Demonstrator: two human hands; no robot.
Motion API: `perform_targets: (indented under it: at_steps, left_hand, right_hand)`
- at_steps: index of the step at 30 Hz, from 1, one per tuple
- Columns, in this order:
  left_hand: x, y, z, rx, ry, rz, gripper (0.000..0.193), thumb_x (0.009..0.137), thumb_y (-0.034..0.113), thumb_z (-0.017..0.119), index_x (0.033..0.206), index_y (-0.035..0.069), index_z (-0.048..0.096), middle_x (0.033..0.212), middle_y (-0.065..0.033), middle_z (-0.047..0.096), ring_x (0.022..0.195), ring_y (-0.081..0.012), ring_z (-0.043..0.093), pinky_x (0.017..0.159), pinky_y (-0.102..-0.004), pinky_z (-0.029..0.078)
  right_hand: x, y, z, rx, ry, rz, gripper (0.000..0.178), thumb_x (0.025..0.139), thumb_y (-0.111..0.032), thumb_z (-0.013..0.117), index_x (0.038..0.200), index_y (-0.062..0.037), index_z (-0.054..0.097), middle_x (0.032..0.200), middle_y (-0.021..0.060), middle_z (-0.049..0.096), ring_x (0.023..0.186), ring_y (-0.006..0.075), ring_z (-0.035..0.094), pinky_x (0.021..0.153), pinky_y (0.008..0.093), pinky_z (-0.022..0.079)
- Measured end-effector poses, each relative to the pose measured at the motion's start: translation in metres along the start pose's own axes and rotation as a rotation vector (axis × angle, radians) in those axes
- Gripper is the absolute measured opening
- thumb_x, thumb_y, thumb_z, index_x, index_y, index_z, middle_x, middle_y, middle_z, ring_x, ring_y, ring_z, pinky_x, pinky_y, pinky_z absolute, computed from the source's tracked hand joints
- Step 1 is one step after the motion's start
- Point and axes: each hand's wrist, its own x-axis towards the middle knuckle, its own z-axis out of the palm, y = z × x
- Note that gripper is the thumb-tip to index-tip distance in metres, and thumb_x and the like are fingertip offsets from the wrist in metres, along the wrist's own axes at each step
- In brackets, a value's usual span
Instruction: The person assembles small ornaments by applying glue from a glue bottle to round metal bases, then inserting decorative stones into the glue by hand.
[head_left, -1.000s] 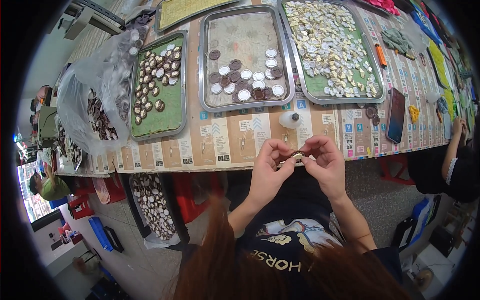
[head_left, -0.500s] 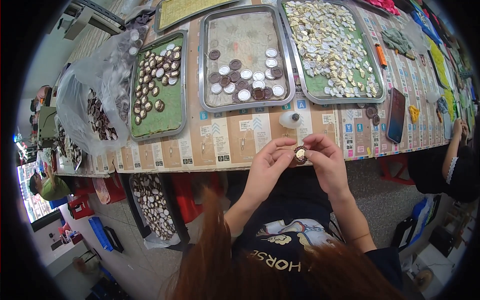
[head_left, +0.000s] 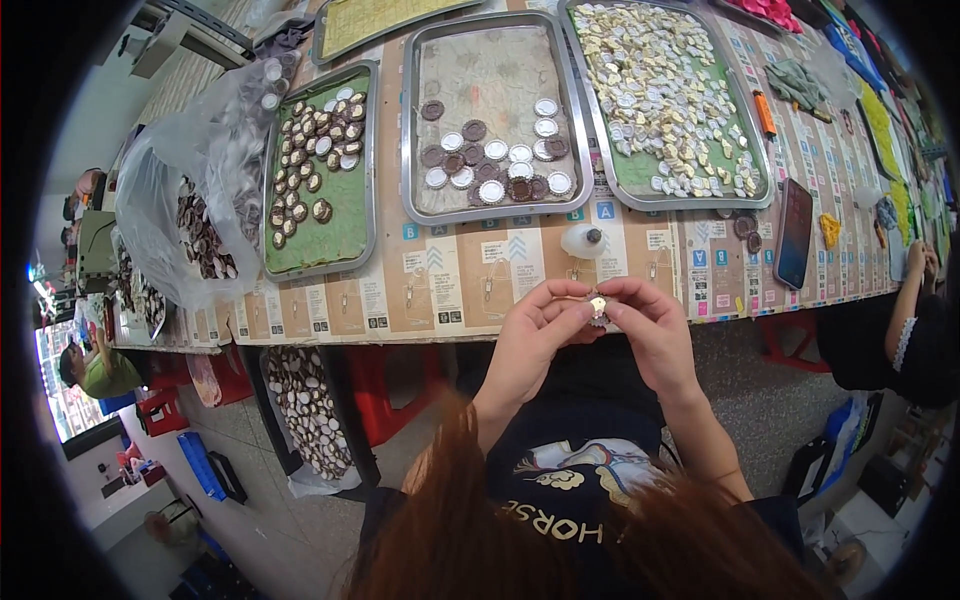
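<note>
At the table's near edge, both hands meet around a small scalloped disc (head_left: 598, 310) that shows a pale, gold-coloured face. My left hand (head_left: 541, 328) pinches it from the left between thumb and fingers. On its other side, my right hand (head_left: 648, 326) has its thumb and fingertips pressed to the piece. Fingertips hide part of its rim. Just beyond the hands stands a small white squeeze bottle (head_left: 578, 241) with a dark tip. The middle metal tray (head_left: 492, 215) behind it holds brown and white scalloped discs, some overlapping.
On the left, a green-lined tray (head_left: 335, 240) carries brown discs with gold tops, beside a clear plastic bag (head_left: 165, 170) of discs. The right tray (head_left: 690, 203) is heaped with small gold and white pieces. A phone (head_left: 793, 235) and an orange cutter (head_left: 764, 113) lie farther right.
The disc has turned in my fingers: its brown scalloped rim showed before, and now a paler face shows. Both hands stay close together, and the right fingers have closed in slightly.
</note>
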Motion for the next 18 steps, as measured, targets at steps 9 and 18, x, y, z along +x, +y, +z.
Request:
perform_targets:
  at_steps: [9, 18]
  left_hand:
    - [0.03, 0.125, -0.156, 0.875, 0.928, 0.901, 0.018, 0.081, 0.012, 0.052, 0.094, 0.0, 0.055, 0.085, -0.0065, 0.057, 0.079, -0.0155, 0.054, 0.071, -0.0264, 0.041]
    - [0.08, 0.108, -0.102, 1.625, 0.765, 0.653, 0.018, 0.075, 0.02, 0.056, 0.087, 0.008, 0.061, 0.089, -0.0082, 0.056, 0.09, -0.025, 0.048, 0.077, -0.0399, 0.036]
  right_hand:
    - [0.015, 0.0, -0.015, -0.335, 0.161, -0.257, 0.033, 0.079, -0.002, 0.053, 0.111, -0.001, 0.046, 0.098, 0.0032, 0.045, 0.086, 0.0076, 0.044, 0.074, 0.021, 0.039]
    - [0.058, 0.019, -0.012, -0.994, 0.164, -0.554, 0.043, 0.069, -0.008, 0.062, 0.109, -0.0014, 0.047, 0.104, 0.0117, 0.048, 0.096, 0.022, 0.047, 0.08, 0.031, 0.039]
